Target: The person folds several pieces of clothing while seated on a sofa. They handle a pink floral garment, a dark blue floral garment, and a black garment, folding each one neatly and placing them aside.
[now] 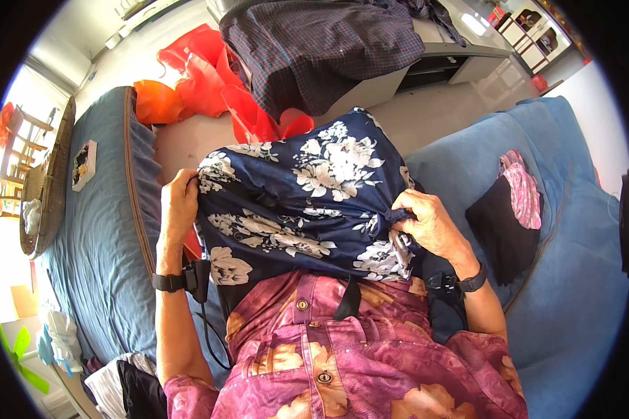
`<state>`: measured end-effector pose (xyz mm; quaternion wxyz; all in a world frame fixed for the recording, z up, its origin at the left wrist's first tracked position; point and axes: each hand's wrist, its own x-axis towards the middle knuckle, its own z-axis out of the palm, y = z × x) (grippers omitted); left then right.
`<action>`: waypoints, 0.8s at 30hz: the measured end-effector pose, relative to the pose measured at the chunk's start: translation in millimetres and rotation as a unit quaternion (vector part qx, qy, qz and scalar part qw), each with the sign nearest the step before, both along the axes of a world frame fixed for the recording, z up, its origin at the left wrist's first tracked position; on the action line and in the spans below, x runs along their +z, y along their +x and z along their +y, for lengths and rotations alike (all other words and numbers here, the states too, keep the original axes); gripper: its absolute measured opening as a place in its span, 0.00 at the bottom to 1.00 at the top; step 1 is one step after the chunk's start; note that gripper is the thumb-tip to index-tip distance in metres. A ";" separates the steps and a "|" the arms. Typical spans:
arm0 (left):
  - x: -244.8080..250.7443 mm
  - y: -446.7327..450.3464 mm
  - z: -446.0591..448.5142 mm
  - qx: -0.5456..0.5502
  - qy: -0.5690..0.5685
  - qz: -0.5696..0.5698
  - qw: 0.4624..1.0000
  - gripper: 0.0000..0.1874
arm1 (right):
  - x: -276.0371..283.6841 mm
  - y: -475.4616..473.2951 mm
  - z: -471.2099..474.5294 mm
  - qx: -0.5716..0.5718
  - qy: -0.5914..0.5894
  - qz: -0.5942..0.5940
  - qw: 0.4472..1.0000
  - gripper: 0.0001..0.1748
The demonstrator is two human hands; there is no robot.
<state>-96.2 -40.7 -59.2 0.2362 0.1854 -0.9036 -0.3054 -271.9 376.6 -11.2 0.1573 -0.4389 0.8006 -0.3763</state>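
Observation:
A navy fabric garment with white flower print [340, 162] is spread across my lap, creased through its middle. My left hand [180, 201] pinches its left edge near the upper corner. On the other side my right hand [427, 220] grips a bunched bit of the same cloth between thumb and fingers. Folds hide the garment's exact kind. Each wrist wears a black strap with a small device, and a cable runs down from the left device [196, 277].
A folded black garment and a pink patterned cloth [523, 196] lie on the blue sofa cover [566, 272] at right. Ahead, a dark checked cloth [320, 52] drapes over a low table [382, 86]. Red plastic sheets [204, 78] lie beyond. Left are a small box [84, 165] and a woven basket [47, 194].

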 end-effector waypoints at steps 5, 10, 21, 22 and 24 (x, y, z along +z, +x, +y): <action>7.5 0.6 -3.2 0.009 -0.006 -0.021 1.000 0.06 | 8.9 -4.2 4.8 -0.005 0.027 -0.093 0.995 0.15; 28.7 15.2 -0.8 0.038 0.034 -0.012 0.999 0.06 | 23.5 -15.3 9.0 -0.007 0.059 -0.190 0.980 0.13; 97.6 100.8 33.9 0.094 0.103 -0.166 0.976 0.03 | 55.2 -44.6 16.6 0.084 0.098 -0.360 0.924 0.13; 99.6 104.1 37.9 0.100 0.117 -0.173 0.973 0.03 | 54.7 -48.6 18.5 0.084 0.102 -0.393 0.910 0.14; 94.3 123.7 42.4 0.109 0.107 -0.170 0.974 0.03 | 53.3 -42.1 17.4 0.085 0.100 -0.436 0.890 0.15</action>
